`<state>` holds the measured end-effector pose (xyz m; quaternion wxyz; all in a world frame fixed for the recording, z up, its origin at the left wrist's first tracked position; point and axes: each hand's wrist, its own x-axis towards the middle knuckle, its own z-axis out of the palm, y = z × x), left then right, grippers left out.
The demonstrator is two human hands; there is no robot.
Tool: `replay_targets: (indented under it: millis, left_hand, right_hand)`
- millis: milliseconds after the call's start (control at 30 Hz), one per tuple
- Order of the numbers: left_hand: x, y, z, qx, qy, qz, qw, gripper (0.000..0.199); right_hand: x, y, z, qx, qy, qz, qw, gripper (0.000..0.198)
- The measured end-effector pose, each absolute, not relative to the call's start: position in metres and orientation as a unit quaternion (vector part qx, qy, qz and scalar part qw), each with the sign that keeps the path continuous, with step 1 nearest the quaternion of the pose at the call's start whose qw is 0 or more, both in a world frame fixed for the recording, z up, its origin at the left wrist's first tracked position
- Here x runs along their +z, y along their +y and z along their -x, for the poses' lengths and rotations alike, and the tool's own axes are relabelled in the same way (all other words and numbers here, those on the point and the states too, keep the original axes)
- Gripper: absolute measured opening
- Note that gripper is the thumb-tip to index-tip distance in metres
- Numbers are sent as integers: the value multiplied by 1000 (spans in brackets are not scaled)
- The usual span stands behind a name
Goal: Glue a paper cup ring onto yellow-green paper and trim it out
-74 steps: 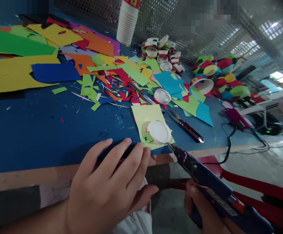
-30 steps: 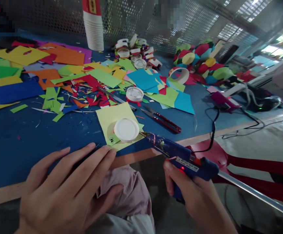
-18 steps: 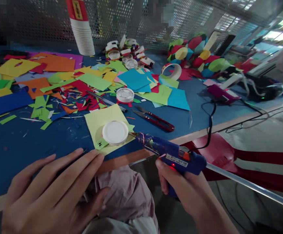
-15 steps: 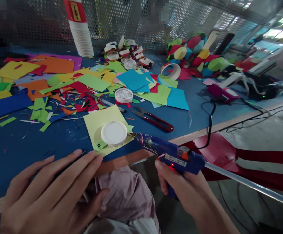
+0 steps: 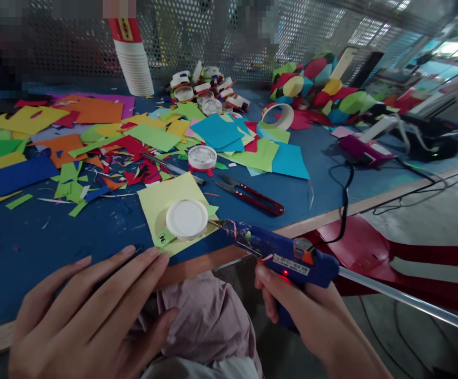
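Nearest the camera, the person's left hand [image 5: 90,316] lies flat and open, palm down, over the wooden front edge of the blue table [image 5: 35,247], its fingertips [image 5: 156,256] just short of a pale yellow paper square [image 5: 161,197]; it holds nothing. To its right, below the table edge, the right hand [image 5: 304,310] is closed around the handle of a blue hot glue gun [image 5: 284,252], with a clear glue stick [image 5: 402,300] trailing out of the gun's back. The gun's nozzle [image 5: 215,222] points left and meets the rim of a white round lid [image 5: 187,219], which sits on the near right part of the yellow square, beside a small green paper piece [image 5: 162,238] with two black dots. A pink cloth [image 5: 209,316] lies in the person's lap between the hands. Just beyond the square, red-handled snips [image 5: 252,193] lie on the bare table, and a second round lid [image 5: 202,157] rests among paper scraps. Farther back spread coloured paper sheets: turquoise [image 5: 217,129], green [image 5: 153,137], orange [image 5: 95,110], yellow [image 5: 27,118] and dark blue [image 5: 16,173]. At the far edge stand a stack of paper cups [image 5: 134,66] and a pile of cut cup rings [image 5: 209,89], and to the right sits a heap of coloured paper-covered pieces [image 5: 324,95], all against a perforated metal screen [image 5: 221,31].
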<state>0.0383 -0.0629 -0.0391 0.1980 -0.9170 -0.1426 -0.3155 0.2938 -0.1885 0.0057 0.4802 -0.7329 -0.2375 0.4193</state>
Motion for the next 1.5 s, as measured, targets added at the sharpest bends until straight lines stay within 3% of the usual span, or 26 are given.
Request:
replay_targets:
  millis: [300,533,700,1033,1300,1500]
  left_hand:
    - [-37,-62,-39,-315,-136,915,211,69]
    - [-39,-71,-36,-296,-211,921,141,67]
    - [-36,-74,-39,-314,-189,919,146,67]
    - [-33,-83,-48,-308,-241,911,131,47]
    - [-30,-82,-56,-330,-246,902,132,38]
    - [-34,-88,-62,-374,-285,878,88,32]
  right_hand:
    - [5,-189,-295,420,-215,718,512,34]
    - [1,-193,-296,446,-182,684,548,35]
    - [1,-194,-297,426,-173,671,582,32]
    - [9,-190,-299,447,-165,607,636,40]
    - [10,-192,-319,476,-275,595,587,43]
    - [21,-191,-337,433,-362,628,536,50]
